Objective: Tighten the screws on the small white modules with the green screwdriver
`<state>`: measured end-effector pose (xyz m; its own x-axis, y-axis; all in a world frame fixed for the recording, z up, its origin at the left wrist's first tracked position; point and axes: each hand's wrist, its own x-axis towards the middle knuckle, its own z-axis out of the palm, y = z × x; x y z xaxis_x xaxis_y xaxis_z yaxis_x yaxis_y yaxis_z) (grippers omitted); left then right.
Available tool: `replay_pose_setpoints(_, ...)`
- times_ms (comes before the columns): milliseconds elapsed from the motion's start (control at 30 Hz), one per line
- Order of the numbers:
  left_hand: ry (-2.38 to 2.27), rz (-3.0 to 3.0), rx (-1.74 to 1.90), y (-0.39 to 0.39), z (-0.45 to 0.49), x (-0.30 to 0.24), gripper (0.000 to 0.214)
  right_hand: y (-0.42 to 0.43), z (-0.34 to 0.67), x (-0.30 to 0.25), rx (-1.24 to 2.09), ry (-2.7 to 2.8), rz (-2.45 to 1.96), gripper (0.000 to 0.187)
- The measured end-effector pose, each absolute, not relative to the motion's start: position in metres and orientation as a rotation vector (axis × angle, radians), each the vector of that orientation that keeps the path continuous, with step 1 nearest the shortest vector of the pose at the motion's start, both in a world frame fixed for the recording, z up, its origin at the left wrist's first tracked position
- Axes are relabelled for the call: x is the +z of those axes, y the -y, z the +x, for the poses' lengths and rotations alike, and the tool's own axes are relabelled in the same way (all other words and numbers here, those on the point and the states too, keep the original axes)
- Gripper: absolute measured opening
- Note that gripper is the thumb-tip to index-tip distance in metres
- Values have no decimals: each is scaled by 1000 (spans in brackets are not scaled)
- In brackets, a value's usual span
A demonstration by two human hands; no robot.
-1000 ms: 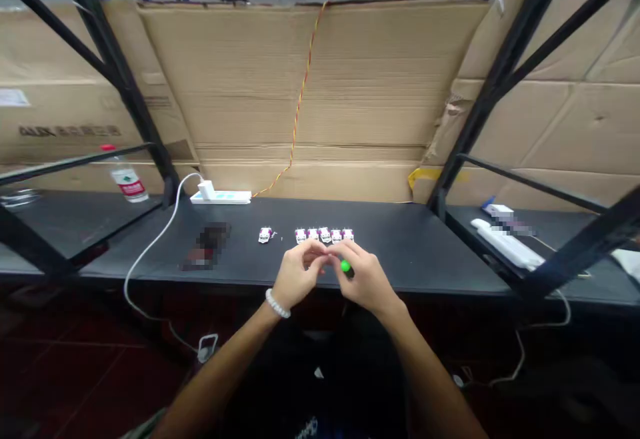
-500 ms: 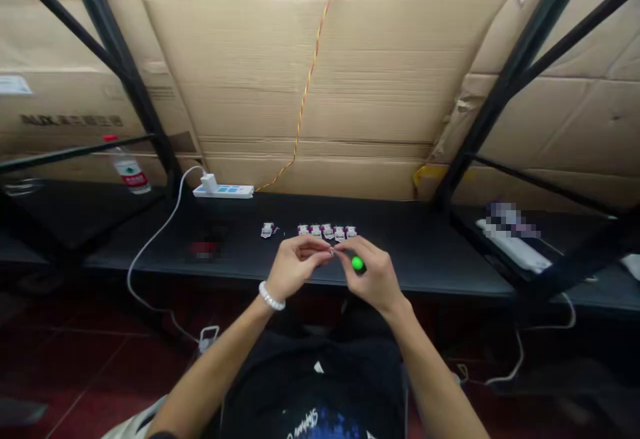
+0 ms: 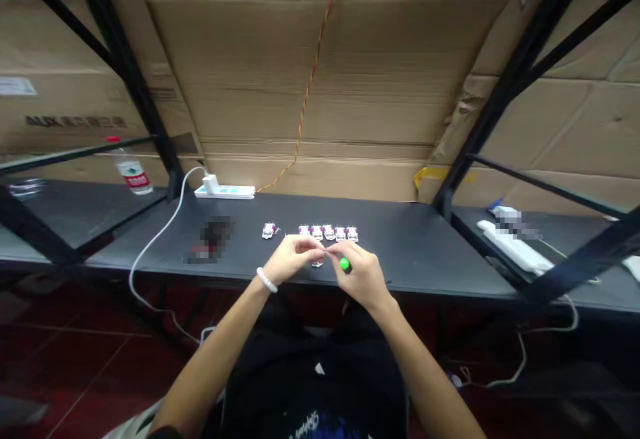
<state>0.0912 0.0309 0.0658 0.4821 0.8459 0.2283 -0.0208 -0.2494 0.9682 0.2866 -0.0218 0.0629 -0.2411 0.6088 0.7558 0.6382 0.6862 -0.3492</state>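
My left hand and my right hand hover close together over the front of a black table, their fingertips meeting over something thin and bright, too small to identify. A green-tipped object shows in my right hand, mostly hidden by the fingers. Just beyond the hands, several small white-and-magenta modules stand in a row. Another module lies just below my fingertips, and a separate one sits to the left. A white beaded bracelet circles my left wrist.
A pixelated object lies left on the table, near a white power strip with a plugged-in white cable. A red-and-yellow wire runs down the cardboard backing. Black shelf frames stand on both sides.
A small module now shows on the table under my fingertips. My hands have shifted slightly, and the view has tilted a little, showing the table from slightly higher up.
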Motion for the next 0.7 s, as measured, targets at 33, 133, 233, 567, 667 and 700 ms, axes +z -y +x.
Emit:
replay_pose_setpoints(33,-735,1673,969,-34,89,64,28,21,286,62,-35,1952,-998,15)
replay_pose_setpoints(133,-813,1906,997,-41,84,59,19,19,286,61,-70,2025,-1092,13)
replay_pose_setpoints(233,-917,2155,1007,-45,80,54,15,20,289,64,-99,2025,-1141,11)
replay_pose_setpoints(567,-945,2378,929,-55,80,37,11,24,311,80,-111,1891,-1105,12)
replay_pose_setpoints(667,-955,2348,927,-53,80,39,11,24,311,80,-102,1881,-1089,12)
replay_pose_setpoints(700,-952,2341,921,-52,80,39,12,23,311,80,-101,1882,-1083,13)
